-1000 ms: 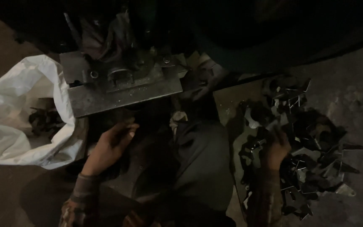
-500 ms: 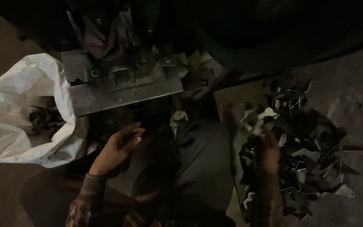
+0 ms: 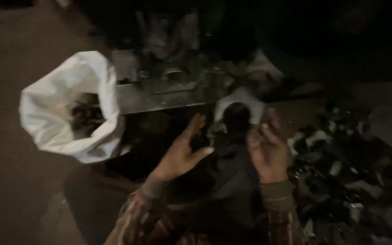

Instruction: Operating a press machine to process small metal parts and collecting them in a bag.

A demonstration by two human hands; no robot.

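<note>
The light is poor and the view is blurred, so much stays dim. Both hands are raised, close together, in front of the person's dark-clad knee [image 3: 232,172]. The left hand [image 3: 182,152] is open, palm turned toward the right, fingers spread and thumb out; it holds nothing I can make out. The right hand [image 3: 266,149] sits just at its three o'clock, palm toward the left, fingers loosely curled; whether something small is pinched at its fingertips I cannot tell. Between and just above the two hands, at twelve o'clock, lies a pale scrap [image 3: 241,102] with a dark rounded shape in front of it. Further toward twelve o'clock stands a grey metal press plate [image 3: 164,93] with bolts and dark machine parts above it. At nine to ten o'clock from the hands an open white sack [image 3: 69,113] rests on the floor, with dark metal pieces [image 3: 85,115] inside. At three to four o'clock a heap of dark sheet-metal offcuts [image 3: 341,172] spreads over the floor, near the right hand yet not touching it. Plaid sleeves [image 3: 137,218] show at six o'clock
</note>
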